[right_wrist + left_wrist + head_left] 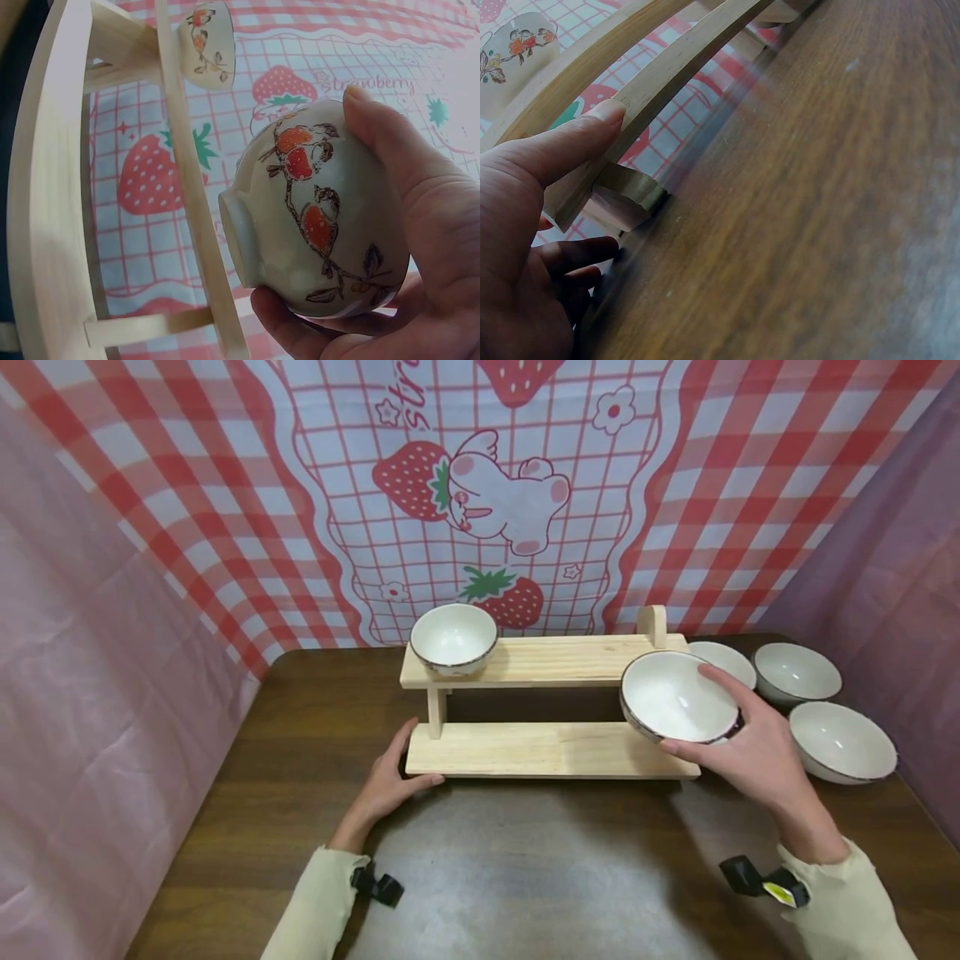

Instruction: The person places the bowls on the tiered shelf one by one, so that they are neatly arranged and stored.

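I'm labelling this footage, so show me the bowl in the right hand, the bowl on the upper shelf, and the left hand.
Held bowl (pixel 322 214), right wrist view, painted outer wall.
Upper bowl (pixel 453 637), head view, inner surface.
Left hand (pixel 381 789), head view, its middle.

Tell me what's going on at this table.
A person is handling bowls at a two-tier wooden rack. The right hand holds up a white bowl with birds painted on its outside, near the rack's right end. The left hand grips the left end of the lower shelf. One bowl sits at the left end of the upper shelf, and three more bowls stand on the table, to the right of the rack.
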A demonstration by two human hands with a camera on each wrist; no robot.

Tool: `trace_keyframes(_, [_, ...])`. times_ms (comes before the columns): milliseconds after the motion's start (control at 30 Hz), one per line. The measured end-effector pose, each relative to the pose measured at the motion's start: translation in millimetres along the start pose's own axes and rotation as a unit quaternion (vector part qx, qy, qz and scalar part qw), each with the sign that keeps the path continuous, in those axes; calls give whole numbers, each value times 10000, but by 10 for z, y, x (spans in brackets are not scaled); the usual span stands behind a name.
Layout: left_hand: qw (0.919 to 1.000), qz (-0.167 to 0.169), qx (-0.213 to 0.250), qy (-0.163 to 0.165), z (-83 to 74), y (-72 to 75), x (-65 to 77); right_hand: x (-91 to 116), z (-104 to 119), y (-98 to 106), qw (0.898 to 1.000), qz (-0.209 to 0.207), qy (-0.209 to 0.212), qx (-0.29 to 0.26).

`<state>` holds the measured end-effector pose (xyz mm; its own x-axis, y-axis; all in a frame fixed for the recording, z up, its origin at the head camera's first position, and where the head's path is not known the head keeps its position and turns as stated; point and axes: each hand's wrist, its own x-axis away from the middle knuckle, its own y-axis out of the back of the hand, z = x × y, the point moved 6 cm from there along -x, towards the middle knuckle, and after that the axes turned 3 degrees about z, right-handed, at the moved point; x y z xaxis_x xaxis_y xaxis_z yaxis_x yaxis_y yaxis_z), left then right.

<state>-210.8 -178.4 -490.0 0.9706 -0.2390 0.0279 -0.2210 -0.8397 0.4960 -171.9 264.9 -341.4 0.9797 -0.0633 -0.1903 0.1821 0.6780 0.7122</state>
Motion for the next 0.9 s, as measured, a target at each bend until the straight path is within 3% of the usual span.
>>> trace_keyframes(200, [10000,26,58,52,3,-5,1,-92,123,-59,9999,24,40,125])
trace_keyframes(900, [10000,0,0,43,-4,1,3,-417,410,-311,9985,356,56,-410])
